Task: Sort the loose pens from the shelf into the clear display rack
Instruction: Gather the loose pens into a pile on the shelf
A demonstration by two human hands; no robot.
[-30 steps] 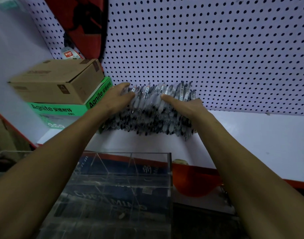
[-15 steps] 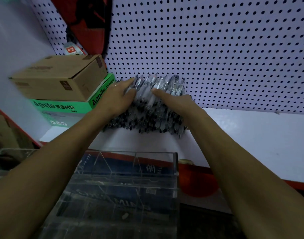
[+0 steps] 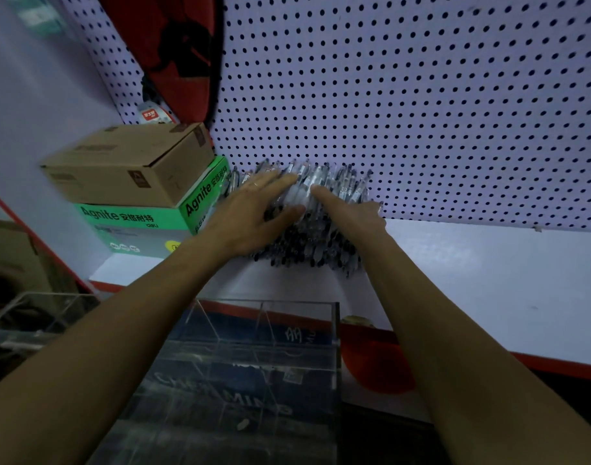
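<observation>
A heap of several clear-barrelled pens [image 3: 315,245] with dark tips lies on the white shelf [image 3: 482,283], pushed against the pegboard wall. My left hand [image 3: 250,216] lies flat on the heap's left side, fingers stretched out over the pens. My right hand [image 3: 349,213] rests on the heap's right side with its fingers straight, pointing toward the wall. Neither hand has a pen pinched. The clear display rack [image 3: 334,333] with slanted dividers stands below the shelf's front edge, between my forearms.
A brown carton [image 3: 129,162] sits on a green and white box [image 3: 143,223] at the shelf's left end, touching the heap. A red bag [image 3: 173,52] hangs on the pegboard [image 3: 421,105]. The shelf has a red front edge [image 3: 556,362].
My hands have drawn closer together on top of the heap, squeezing the pens into a narrower pile. My left fingers now spread flat over the pens.
</observation>
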